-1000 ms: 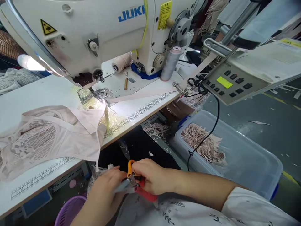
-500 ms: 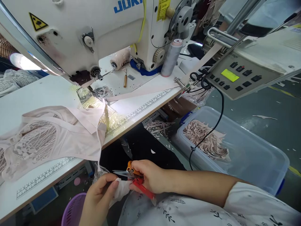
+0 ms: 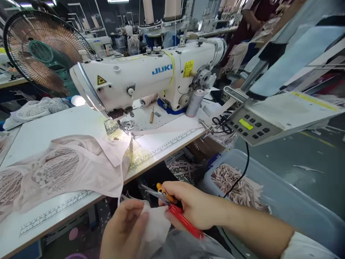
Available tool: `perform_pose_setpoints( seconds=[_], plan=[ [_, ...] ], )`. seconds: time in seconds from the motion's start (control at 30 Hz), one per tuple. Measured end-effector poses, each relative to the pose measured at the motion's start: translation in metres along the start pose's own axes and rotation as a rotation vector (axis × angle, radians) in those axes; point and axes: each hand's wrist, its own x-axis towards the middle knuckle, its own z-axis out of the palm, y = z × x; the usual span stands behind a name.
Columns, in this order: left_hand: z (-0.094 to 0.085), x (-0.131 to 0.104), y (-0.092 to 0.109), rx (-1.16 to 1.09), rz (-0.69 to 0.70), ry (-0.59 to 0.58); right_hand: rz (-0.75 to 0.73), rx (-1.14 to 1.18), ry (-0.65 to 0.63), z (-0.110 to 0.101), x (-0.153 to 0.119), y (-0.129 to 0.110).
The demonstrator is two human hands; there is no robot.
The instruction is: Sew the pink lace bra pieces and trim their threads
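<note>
My right hand (image 3: 192, 207) is wrapped round a pair of scissors (image 3: 161, 197) with orange and red on the handles; the blades point up and left. In my left hand (image 3: 125, 226) a thin white piece of fabric (image 3: 156, 226) is pinched between thumb and fingers. It hangs just below the blades, and the right fingertips seem to touch its edge. A pale pink lace bra (image 3: 99, 172) lies on the sewing table (image 3: 54, 124), its upper edge close to the needle area of the white sewing machine (image 3: 145, 73). One narrow strap drops over the table edge near my left hand.
A thread cone (image 3: 195, 103) and a wooden-handled awl (image 3: 152, 116) are by the machine. The control box (image 3: 250, 126) juts out at right above a clear plastic bin (image 3: 283, 194) of pink strips. A large fan (image 3: 44, 54) stands behind left. Another person (image 3: 256, 21) is at the back right.
The view has tilted up, so the fan and the workshop behind now show. The scissors have drawn slightly apart from the left fingers, and more of the white fabric shows between my hands.
</note>
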Motion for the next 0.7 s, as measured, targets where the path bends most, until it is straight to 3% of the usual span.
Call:
perform_pose_setpoints(
  seconds=[0.2,0.3,0.43,0.57,0.7],
  plan=[
    [0.018,0.007,-0.020,-0.247,-0.116,-0.031,0.179,-0.034,0.000,-0.002,0.000,0.021],
    [0.019,0.009,-0.022,-0.222,-0.110,-0.051,0.113,-0.116,-0.036,-0.010,0.005,0.027],
    [0.018,0.011,-0.023,-0.141,-0.077,-0.095,0.013,-0.370,-0.223,-0.032,0.013,0.028],
    [0.019,0.010,-0.019,-0.172,-0.087,-0.119,0.091,-0.597,-0.472,-0.051,0.008,0.026],
    [0.025,0.009,-0.012,-0.265,-0.124,-0.108,0.149,-0.715,-0.562,-0.059,-0.003,0.026]
  ],
)
